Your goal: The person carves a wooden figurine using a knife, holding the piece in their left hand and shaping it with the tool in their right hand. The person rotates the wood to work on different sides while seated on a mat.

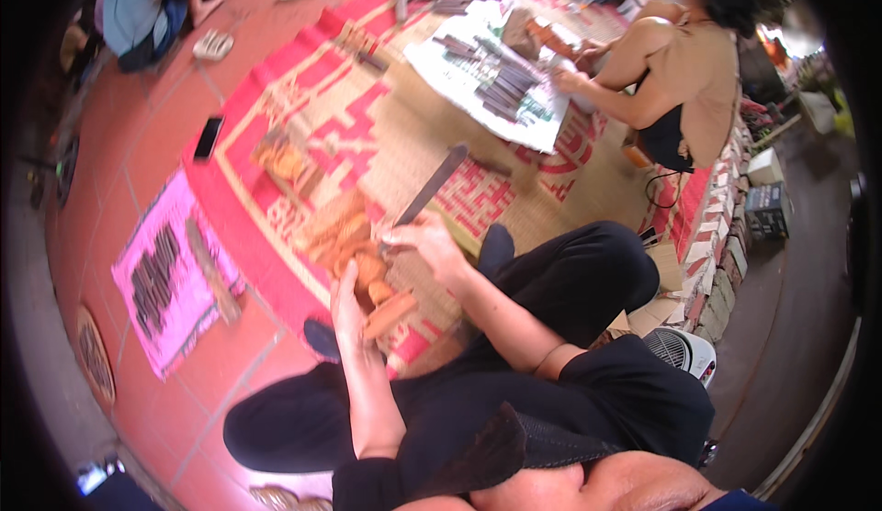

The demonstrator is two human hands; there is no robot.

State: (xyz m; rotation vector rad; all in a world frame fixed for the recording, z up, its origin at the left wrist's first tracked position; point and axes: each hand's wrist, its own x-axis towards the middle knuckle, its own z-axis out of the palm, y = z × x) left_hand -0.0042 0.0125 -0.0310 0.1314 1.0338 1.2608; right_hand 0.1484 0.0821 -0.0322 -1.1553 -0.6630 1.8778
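An orange-brown wood carving [354, 240] with rounded, cut shapes stands before my crossed legs on the patterned mat. Along its near left side, my left hand [349, 312] grips it, fingers pointing up and thumb near a jutting lower piece. My right hand [429, 247], a ring on one finger, is closed round the lower end of a long dark flat bar, apparently a carving chisel [434, 183]. The bar slants up and away to the right. Its lower end lies close to the carving, but the hand hides whether they touch. Slight blur softens the carving's details.
Another carved block [287, 160] sits beyond. Left, a pink cloth [175, 327] bears several dark chisels and a wooden stick [211, 268]. A phone [209, 138] lies at the mat's edge. Across, a person [680, 89] works beside a white sheet [441, 70] of chisels. A fan [680, 353] stands right.
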